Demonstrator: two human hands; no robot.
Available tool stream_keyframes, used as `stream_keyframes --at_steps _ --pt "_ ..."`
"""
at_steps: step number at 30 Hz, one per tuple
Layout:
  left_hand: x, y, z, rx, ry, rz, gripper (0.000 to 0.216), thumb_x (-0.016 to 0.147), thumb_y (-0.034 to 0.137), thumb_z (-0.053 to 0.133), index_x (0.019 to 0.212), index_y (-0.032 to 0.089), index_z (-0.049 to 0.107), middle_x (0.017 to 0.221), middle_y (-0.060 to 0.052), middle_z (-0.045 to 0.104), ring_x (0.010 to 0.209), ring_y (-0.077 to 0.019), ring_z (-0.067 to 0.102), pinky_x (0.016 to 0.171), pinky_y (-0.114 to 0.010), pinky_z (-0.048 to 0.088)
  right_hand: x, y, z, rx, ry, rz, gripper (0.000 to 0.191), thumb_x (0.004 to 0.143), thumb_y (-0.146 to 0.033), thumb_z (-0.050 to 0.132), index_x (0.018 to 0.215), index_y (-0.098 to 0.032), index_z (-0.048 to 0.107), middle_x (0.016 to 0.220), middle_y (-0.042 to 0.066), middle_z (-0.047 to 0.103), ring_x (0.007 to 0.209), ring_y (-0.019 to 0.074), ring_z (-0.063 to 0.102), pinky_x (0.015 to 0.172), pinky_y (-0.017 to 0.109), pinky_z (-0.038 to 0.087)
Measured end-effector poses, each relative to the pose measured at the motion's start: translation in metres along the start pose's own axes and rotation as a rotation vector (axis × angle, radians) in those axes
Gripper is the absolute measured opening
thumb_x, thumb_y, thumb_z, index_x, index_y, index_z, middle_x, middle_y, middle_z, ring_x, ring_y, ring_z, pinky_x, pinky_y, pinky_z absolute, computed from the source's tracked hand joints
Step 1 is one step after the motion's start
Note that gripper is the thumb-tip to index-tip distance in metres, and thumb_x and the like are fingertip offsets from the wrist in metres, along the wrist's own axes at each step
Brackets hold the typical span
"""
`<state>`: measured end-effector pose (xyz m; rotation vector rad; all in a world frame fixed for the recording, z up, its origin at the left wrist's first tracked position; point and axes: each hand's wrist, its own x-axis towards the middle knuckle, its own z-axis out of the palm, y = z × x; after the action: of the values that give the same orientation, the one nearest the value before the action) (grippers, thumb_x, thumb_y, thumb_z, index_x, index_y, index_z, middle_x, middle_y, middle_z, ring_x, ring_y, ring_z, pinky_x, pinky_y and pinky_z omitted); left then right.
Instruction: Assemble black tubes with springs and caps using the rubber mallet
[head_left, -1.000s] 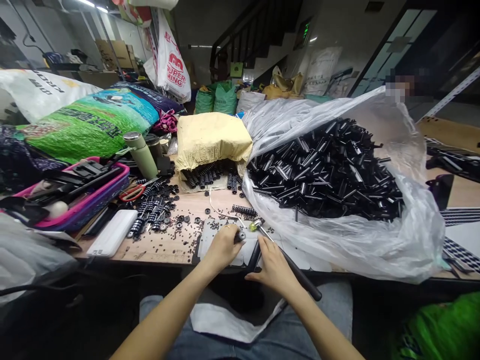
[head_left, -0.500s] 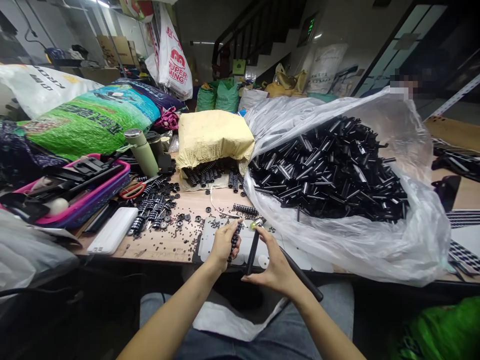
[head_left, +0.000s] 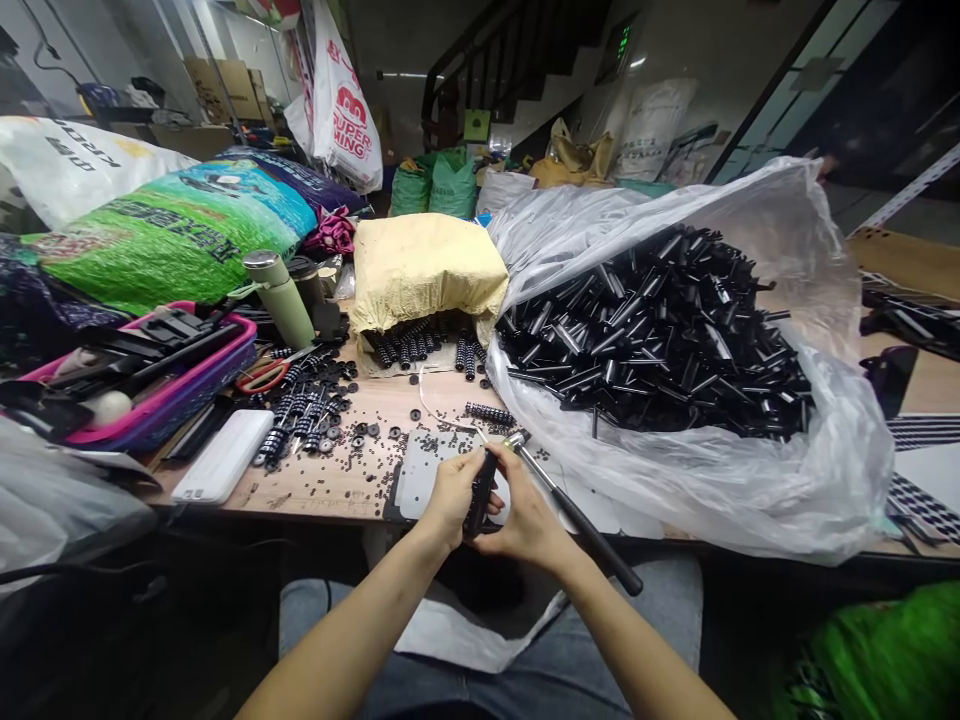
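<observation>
Over the front edge of the table, my left hand [head_left: 452,497] and my right hand [head_left: 531,522] come together around a black plastic piece [head_left: 480,495]. My right thumb and fingers grip it at its two ends. My left fingers are closed against its left side, where a black ribbed rod was held; that rod is now mostly hidden. Just right of my right hand, a hammer [head_left: 596,535] with a black grip lies slanted across a pale board [head_left: 420,480]. Another ribbed rod [head_left: 489,413] lies beyond my hands.
A clear plastic bag [head_left: 787,500] full of black plastic pieces [head_left: 660,350] spreads on the right. Ribbed rods show under a yellow sack [head_left: 431,265]. Small black rings, scissors [head_left: 262,376], a white power bank [head_left: 225,457], a green flask [head_left: 281,300] and a pink-rimmed basket [head_left: 244,335] stand left.
My right hand has moved left with the black plastic piece, bringing it against the ribbed rod in my left hand. The hammer has barely moved.
</observation>
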<state>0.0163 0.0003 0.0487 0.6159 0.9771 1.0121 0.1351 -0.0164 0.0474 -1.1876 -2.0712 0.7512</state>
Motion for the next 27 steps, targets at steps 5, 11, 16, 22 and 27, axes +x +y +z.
stream_keyframes --at_steps 5,11,16,22,27 --pt "0.007 -0.007 -0.009 0.059 0.016 -0.062 0.032 0.073 0.045 0.051 0.077 0.013 0.052 0.049 0.001 0.05 0.035 -0.0097 0.048 0.034 -0.019 0.038 0.0 0.006 0.01 0.02 -0.046 0.101 0.092 0.051 -0.019 0.065 0.129 -0.016 0.017 0.13 0.014 0.032 0.121 0.0252 0.035 0.101 0.039 0.032" --pt "0.013 -0.009 -0.017 0.28 0.022 -0.062 0.039 0.084 0.041 0.032 0.085 0.01 0.056 0.049 -0.002 0.05 0.042 -0.0124 0.05 0.044 -0.026 0.044 0.0 0.014 0.023 -0.009 -0.036 0.121 0.09 0.05 -0.021 0.064 0.127 -0.016 0.019 0.127 0.013 0.035 0.118 0.0255 0.038 0.099 0.039 0.035" --pt "0.007 -0.024 -0.021 0.906 0.041 0.555 0.037 0.08 0.027 0.046 0.116 0.018 0.05 0.094 -0.009 0.052 0.091 -0.0193 0.051 0.082 -0.036 0.043 0.001 0.024 0.036 -0.29 0.164 0.094 0.076 0.059 -0.022 0.058 0.125 -0.011 0.024 0.123 0.017 0.039 0.118 0.0276 0.036 0.098 0.043 0.034" --pt "0.013 -0.033 -0.039 1.583 -0.077 0.814 0.038 0.083 0.009 0.035 0.12 0.015 0.044 0.093 -0.01 0.052 0.085 -0.0185 0.049 0.073 -0.033 0.044 -0.021 0.05 0.005 -0.712 0.189 0.134 0.056 0.071 -0.038 0.055 0.117 -0.011 0.039 0.115 0.018 0.048 0.108 0.0305 0.044 0.086 0.043 0.04" --pt "0.013 -0.019 -0.048 1.883 -0.128 0.904 0.035 0.086 0.013 0.032 0.119 0.015 0.043 0.096 -0.01 0.055 0.087 -0.0196 0.05 0.073 -0.036 0.039 -0.05 0.056 -0.039 -0.917 0.079 0.517 0.03 0.084 -0.04 0.034 0.087 -0.015 0.052 0.08 0.011 0.059 0.075 0.0262 0.058 0.062 0.035 0.042"
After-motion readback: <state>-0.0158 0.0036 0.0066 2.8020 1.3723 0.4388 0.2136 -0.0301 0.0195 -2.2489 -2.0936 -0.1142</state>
